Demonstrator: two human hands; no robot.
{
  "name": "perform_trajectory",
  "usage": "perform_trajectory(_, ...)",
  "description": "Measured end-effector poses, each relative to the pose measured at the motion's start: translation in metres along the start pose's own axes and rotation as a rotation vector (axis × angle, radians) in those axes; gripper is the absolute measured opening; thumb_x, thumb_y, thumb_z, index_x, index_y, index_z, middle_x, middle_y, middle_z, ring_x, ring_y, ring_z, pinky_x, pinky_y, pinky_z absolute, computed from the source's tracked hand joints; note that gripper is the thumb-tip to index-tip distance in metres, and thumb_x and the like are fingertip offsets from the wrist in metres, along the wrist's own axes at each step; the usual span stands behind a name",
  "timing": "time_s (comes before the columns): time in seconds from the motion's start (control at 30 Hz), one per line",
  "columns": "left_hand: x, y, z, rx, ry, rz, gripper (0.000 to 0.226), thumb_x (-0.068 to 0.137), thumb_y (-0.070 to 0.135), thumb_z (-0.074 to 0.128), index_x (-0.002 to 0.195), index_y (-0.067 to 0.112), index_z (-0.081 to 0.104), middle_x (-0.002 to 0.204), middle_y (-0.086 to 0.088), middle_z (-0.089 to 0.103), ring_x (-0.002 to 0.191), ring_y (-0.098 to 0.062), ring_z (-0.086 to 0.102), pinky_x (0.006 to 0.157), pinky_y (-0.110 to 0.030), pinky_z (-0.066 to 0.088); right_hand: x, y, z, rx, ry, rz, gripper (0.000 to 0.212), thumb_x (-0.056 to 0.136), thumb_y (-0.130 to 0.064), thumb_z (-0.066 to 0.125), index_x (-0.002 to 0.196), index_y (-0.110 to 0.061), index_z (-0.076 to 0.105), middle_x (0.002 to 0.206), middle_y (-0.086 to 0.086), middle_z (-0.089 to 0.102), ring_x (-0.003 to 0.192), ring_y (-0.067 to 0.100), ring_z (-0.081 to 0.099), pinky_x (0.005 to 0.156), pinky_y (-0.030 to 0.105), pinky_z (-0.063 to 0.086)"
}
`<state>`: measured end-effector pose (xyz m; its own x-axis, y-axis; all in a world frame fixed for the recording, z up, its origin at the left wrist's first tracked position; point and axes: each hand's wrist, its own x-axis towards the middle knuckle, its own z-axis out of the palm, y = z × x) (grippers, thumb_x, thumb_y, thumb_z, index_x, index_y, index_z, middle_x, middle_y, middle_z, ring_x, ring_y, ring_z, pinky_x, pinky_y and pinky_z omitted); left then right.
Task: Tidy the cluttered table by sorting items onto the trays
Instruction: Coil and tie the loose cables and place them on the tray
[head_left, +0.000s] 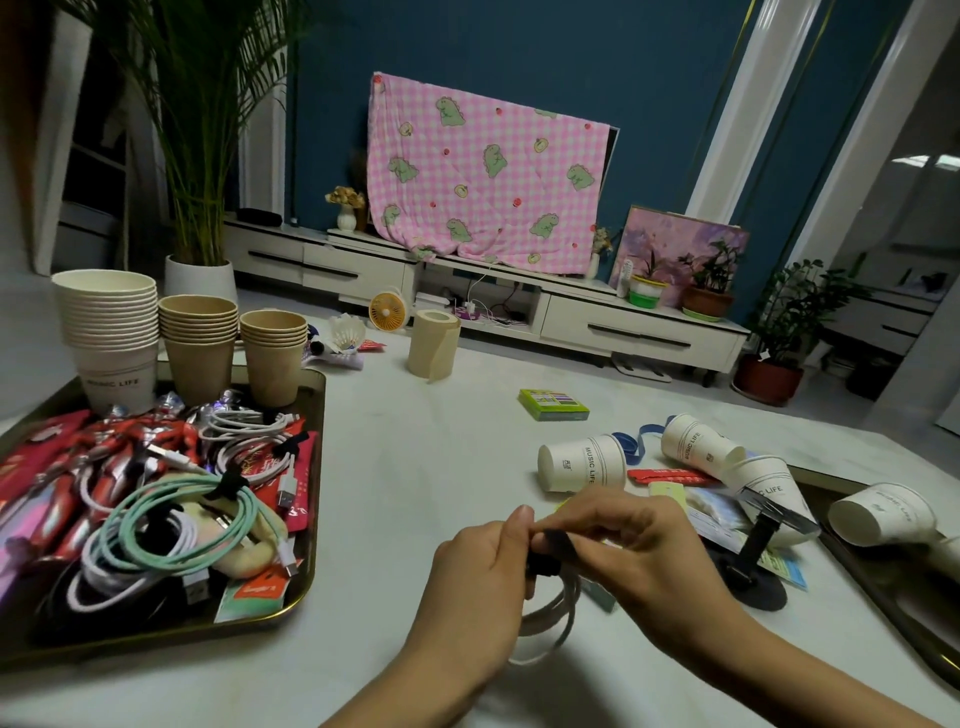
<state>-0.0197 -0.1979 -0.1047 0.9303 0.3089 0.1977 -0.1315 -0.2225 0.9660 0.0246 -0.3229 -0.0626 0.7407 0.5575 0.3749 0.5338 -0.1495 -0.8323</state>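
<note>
The left tray (156, 642) is nearly full. Fingers (519, 525) of left hand (478, 577) and right hand (639, 545) pinch the black strap (556, 540) of a coiled cable (550, 621) (not yet fastened, I think); fallen paper cups (582, 462) are left to sort.

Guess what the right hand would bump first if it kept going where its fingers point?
Most likely the left hand: the right hand points left at it, and they meet at the black strap on the coiled cable.
</note>
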Motion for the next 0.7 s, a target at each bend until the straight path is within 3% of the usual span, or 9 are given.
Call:
perform_trajectory(0.07, 0.0, -0.001, -0.001, -0.039, -0.002, -0.044, 0.053, 0.099, 0.034, 0.032, 0.051, 0.022, 0.051, 0.039, 0.01, 0.047, 0.041, -0.005, 0.04, 0.049, -0.023, 0.031, -0.002, 0.0, -0.002, -0.063, -0.049, -0.008, 0.016, 0.078, 0.002, 0.067, 0.082, -0.01, 0.077, 0.08, 0.006, 0.071, 0.076, 0.017, 0.068, 0.074, 0.03, 0.055)
perform_trajectory(0.13, 0.002, -0.002, -0.001, -0.111, 0.014, -0.12, 0.055, 0.099, 0.034, 0.034, 0.048, 0.021, 0.049, 0.036, 0.009, 0.045, 0.042, -0.01, 0.039, 0.048, -0.028, 0.03, -0.006, 0.001, -0.003, -0.179, -0.117, -0.018, 0.017, 0.082, -0.014, 0.065, 0.093, -0.02, 0.076, 0.09, -0.001, 0.07, 0.087, 0.009, 0.065, 0.079, 0.025, 0.051)
perform_trajectory(0.23, 0.005, -0.004, -0.002, -0.144, 0.036, -0.179, 0.056, 0.099, 0.031, 0.035, 0.046, 0.02, 0.048, 0.031, 0.007, 0.042, 0.04, -0.012, 0.04, 0.048, -0.028, 0.029, -0.01, 0.002, -0.003, -0.304, -0.242, -0.018, 0.029, 0.088, -0.035, 0.049, 0.11, -0.034, 0.068, 0.102, -0.015, 0.064, 0.103, 0.005, 0.058, 0.088, 0.02, 0.044)
perform_trajectory(0.33, 0.005, -0.004, -0.002, -0.099, 0.022, -0.159, 0.052, 0.099, 0.032, 0.034, 0.051, 0.02, 0.05, 0.031, 0.009, 0.043, 0.041, -0.011, 0.041, 0.05, -0.028, 0.032, -0.007, 0.001, -0.002, -0.207, -0.189, 0.002, 0.023, 0.089, -0.025, 0.055, 0.104, -0.026, 0.072, 0.096, -0.011, 0.068, 0.091, 0.003, 0.06, 0.079, 0.021, 0.047)
perform_trajectory(0.43, 0.005, -0.004, -0.001, -0.076, 0.013, -0.147, 0.054, 0.099, 0.032, 0.034, 0.049, 0.02, 0.048, 0.03, 0.008, 0.043, 0.042, -0.012, 0.041, 0.053, -0.028, 0.033, -0.005, 0.003, -0.001, -0.275, -0.16, -0.016, 0.026, 0.08, -0.011, 0.071, 0.102, -0.025, 0.071, 0.09, -0.002, 0.07, 0.082, 0.016, 0.062, 0.079, 0.041, 0.049)
perform_trajectory(0.6, 0.007, -0.001, -0.007, 0.064, 0.015, -0.073, 0.054, 0.099, 0.036, 0.032, 0.053, 0.016, 0.051, 0.046, 0.005, 0.05, 0.05, -0.016, 0.046, 0.065, -0.034, 0.045, -0.005, 0.004, -0.001, -0.636, -0.182, -0.319, 0.016, 0.083, -0.017, 0.066, 0.099, -0.016, 0.066, 0.085, -0.007, 0.068, 0.074, 0.01, 0.06, 0.067, 0.025, 0.05)
perform_trajectory(0.7, 0.006, 0.002, -0.012, 0.294, 0.006, 0.056, 0.054, 0.098, 0.042, 0.023, 0.067, 0.014, 0.057, 0.069, -0.004, 0.063, 0.069, -0.024, 0.06, 0.077, -0.039, 0.051, -0.003, 0.002, 0.005, -0.894, -0.089, -0.469, 0.013, 0.073, -0.013, 0.065, 0.087, -0.012, 0.064, 0.074, -0.004, 0.063, 0.062, 0.011, 0.058, 0.054, 0.024, 0.049)
